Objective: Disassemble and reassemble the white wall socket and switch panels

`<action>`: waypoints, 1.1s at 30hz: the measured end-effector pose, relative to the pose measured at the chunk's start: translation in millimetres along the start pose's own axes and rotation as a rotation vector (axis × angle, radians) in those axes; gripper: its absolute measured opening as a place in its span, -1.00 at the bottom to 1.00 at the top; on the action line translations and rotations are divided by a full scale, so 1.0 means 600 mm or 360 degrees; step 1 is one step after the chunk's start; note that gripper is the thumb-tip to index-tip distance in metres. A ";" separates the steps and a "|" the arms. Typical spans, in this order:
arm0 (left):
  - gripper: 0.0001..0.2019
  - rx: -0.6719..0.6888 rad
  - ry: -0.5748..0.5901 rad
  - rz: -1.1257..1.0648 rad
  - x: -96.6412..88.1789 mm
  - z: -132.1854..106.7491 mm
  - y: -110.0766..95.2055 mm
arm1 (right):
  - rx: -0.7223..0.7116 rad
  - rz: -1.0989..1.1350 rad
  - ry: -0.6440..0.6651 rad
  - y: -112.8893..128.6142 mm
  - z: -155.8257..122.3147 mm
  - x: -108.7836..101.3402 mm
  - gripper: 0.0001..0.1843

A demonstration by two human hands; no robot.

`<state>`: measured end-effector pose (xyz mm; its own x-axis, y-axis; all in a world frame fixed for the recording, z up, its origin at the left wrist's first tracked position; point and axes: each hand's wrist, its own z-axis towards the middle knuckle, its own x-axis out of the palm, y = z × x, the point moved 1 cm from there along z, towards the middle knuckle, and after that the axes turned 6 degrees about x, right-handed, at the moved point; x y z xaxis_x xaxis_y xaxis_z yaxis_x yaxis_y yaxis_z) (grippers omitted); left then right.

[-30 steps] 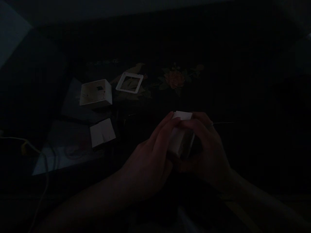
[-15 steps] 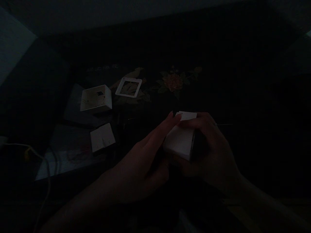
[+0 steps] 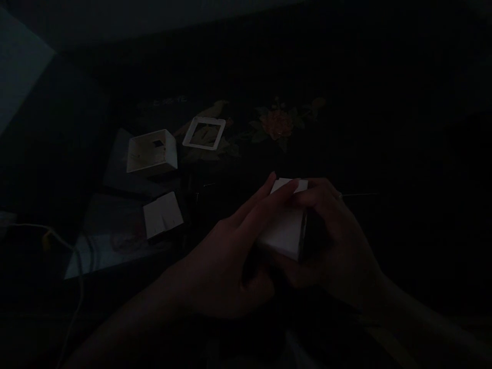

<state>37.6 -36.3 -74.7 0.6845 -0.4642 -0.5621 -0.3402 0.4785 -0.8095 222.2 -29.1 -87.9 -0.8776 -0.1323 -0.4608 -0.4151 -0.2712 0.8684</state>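
Observation:
Both hands are wrapped around a white, block-shaped piece (image 3: 282,230) whose exact kind is too dark to make out. My left hand (image 3: 226,261) lies along its left side, with fingers stretched over the top face. My right hand (image 3: 334,236) grips the right side, its fingers curled over the far end and its thumb near the close edge. A thin metal rod (image 3: 359,194) sticks out to the right from by my right hand. The underside of the white piece is hidden by my hands.
On the dark, flower-patterned table stand an open white box (image 3: 171,154) with a square hole, a white square frame (image 3: 205,147) and a flat white-faced square piece (image 3: 162,215). Small thin screws or pins (image 3: 197,197) lie nearby. A white cable (image 3: 80,287) hangs at the left.
My left hand's fingers have slid slightly further right across the top of the white piece. The piece has shifted only a little. The view is darker now.

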 end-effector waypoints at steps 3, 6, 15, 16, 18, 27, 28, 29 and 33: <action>-0.06 0.0024 0.0000 0.0017 -0.001 0.000 -0.001 | -0.0016 -0.0023 0.0014 0.002 0.001 0.002 -0.49; -0.08 0.0030 -0.0030 0.0018 0.001 0.000 -0.003 | -0.0026 -0.0049 0.0013 0.002 0.001 0.003 -0.48; -0.09 0.0012 -0.0119 -0.0046 0.006 0.000 0.000 | 0.0050 -0.0069 0.0002 0.006 -0.001 -0.002 -0.45; -0.10 0.0003 -0.0128 -0.0051 0.005 0.000 0.000 | 0.0071 -0.0046 0.0010 0.006 -0.001 -0.003 -0.45; -0.10 -0.0009 -0.0122 -0.0054 0.003 -0.001 -0.001 | 0.0105 -0.0006 0.0032 0.006 -0.001 -0.004 -0.47; -0.14 0.0026 -0.0203 0.0009 0.002 0.007 -0.001 | 0.0112 -0.0026 -0.0024 0.006 0.005 -0.003 -0.49; -0.13 0.0041 -0.0201 0.0002 0.001 0.007 0.000 | 0.0099 -0.0025 -0.0038 0.006 0.006 -0.002 -0.50; -0.13 0.0048 -0.0193 -0.0003 -0.001 0.007 0.001 | 0.0084 -0.0021 -0.0048 0.006 0.007 -0.002 -0.50; -0.13 0.0054 -0.0051 -0.0061 -0.019 0.005 0.001 | 0.0068 0.0009 -0.0056 0.005 0.006 -0.003 -0.51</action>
<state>31.7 -28.6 -68.1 0.7168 -0.4590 -0.5249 -0.2917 0.4863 -0.8237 221.4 -26.0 -83.6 -0.8875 -0.0998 -0.4498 -0.4194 -0.2294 0.8783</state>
